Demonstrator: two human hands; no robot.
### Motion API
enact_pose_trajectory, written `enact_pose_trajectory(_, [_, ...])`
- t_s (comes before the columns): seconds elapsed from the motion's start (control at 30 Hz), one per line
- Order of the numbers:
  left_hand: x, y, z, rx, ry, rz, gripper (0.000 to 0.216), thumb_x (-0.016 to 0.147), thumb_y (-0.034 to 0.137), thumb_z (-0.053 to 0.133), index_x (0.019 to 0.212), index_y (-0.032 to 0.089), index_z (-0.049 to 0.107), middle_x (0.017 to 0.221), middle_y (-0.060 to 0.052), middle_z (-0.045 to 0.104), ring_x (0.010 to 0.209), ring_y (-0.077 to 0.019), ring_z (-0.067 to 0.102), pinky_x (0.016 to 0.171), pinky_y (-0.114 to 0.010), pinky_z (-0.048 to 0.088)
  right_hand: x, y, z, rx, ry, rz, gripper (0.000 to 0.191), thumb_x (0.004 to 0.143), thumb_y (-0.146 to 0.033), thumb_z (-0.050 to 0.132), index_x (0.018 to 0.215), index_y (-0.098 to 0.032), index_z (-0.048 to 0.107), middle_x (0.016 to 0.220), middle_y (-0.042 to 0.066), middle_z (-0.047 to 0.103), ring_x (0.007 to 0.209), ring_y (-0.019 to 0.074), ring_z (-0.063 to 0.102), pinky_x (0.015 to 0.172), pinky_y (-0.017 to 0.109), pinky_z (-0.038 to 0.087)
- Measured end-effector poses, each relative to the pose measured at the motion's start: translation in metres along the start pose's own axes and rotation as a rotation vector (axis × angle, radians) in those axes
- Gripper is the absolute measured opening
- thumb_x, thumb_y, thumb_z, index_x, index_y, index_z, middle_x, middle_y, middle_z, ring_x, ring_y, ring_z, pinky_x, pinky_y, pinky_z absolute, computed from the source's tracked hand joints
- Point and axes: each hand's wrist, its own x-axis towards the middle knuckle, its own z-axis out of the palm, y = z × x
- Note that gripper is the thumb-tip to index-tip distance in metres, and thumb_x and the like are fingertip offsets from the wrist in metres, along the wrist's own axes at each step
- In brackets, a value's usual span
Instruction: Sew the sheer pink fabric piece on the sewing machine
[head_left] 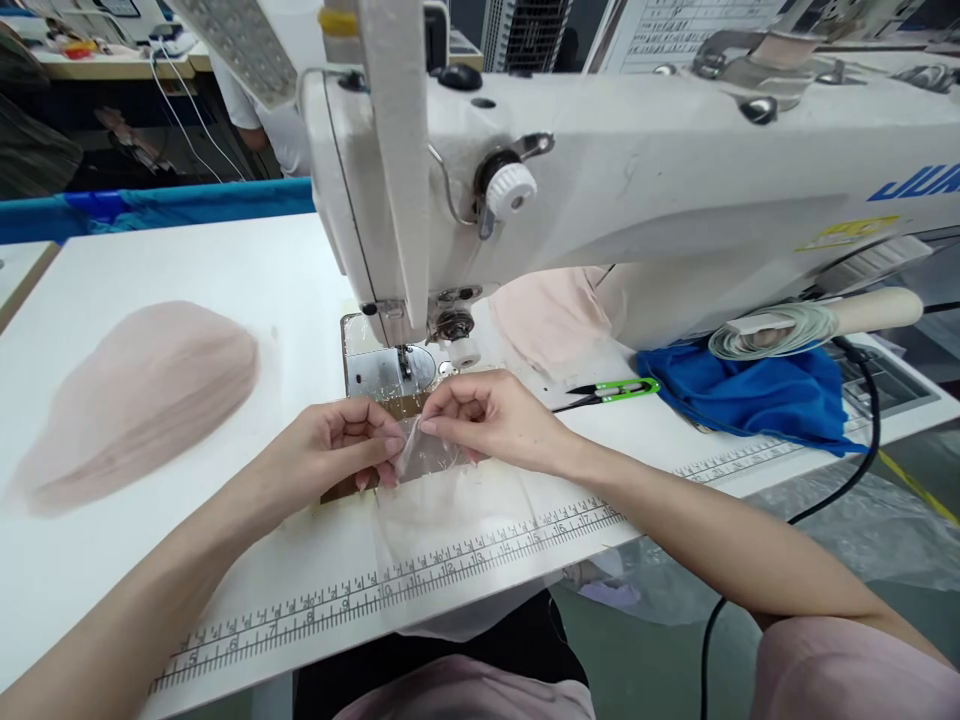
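Observation:
Both my hands pinch a small piece of sheer pale fabric point(420, 455) just in front of the presser foot point(405, 365) of a white sewing machine point(637, 170). My left hand point(337, 445) grips its left edge with fingers curled. My right hand point(487, 415) pinches the right edge between thumb and fingertips. The fabric trails toward me over a printed ruler point(420, 575) along the table's front edge. A brown strip point(352, 487) lies under my left hand.
A stack of pale pink sheer pieces point(142, 395) lies on the white table point(225, 270) at left. Green thread snips point(615, 390), blue cloth point(750, 390) and more pink fabric point(555, 315) sit right of the needle. A black cable point(862, 450) hangs at right.

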Motion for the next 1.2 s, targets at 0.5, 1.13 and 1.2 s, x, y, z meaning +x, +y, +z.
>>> enact_pose_trajectory(0.5, [-0.005, -0.009, 0.015, 0.505, 0.366, 0.433, 0.020, 0.089, 0.037, 0.059, 0.085, 0.024, 0.073, 0.060, 0.003, 0.067, 0.051, -0.0108, 0.059, 0.051, -0.023, 0.049, -0.001, 0.001, 0.004, -0.184, 0.055, -0.163, 0.007, 0.082, -0.022, 0.069, 0.087, -0.016, 0.066, 0.057, -0.008, 0.051, 0.052, 0.0056, 0.048, 0.051, 0.020, 0.040])
enact_pose_trajectory(1.13, [-0.008, -0.019, 0.020, 0.854, 0.585, 0.768, 0.011, 0.092, 0.025, 0.057, 0.092, 0.028, 0.068, 0.081, 0.005, 0.076, 0.063, -0.0113, 0.067, 0.055, -0.024, 0.051, -0.004, 0.001, 0.005, -0.438, 0.048, -0.303, 0.010, 0.085, -0.017, 0.063, 0.092, -0.021, 0.056, 0.055, -0.012, 0.045, 0.051, 0.0063, 0.048, 0.057, 0.020, 0.041])
enact_pose_trajectory(1.2, [-0.008, -0.019, 0.019, 0.865, 0.589, 0.769, 0.011, 0.092, 0.025, 0.057, 0.091, 0.028, 0.068, 0.080, 0.005, 0.076, 0.063, -0.0116, 0.067, 0.055, -0.024, 0.050, -0.004, 0.001, 0.004, -0.441, 0.048, -0.291, 0.008, 0.086, -0.019, 0.062, 0.091, -0.021, 0.056, 0.055, -0.011, 0.046, 0.052, 0.0065, 0.048, 0.057, 0.021, 0.041])
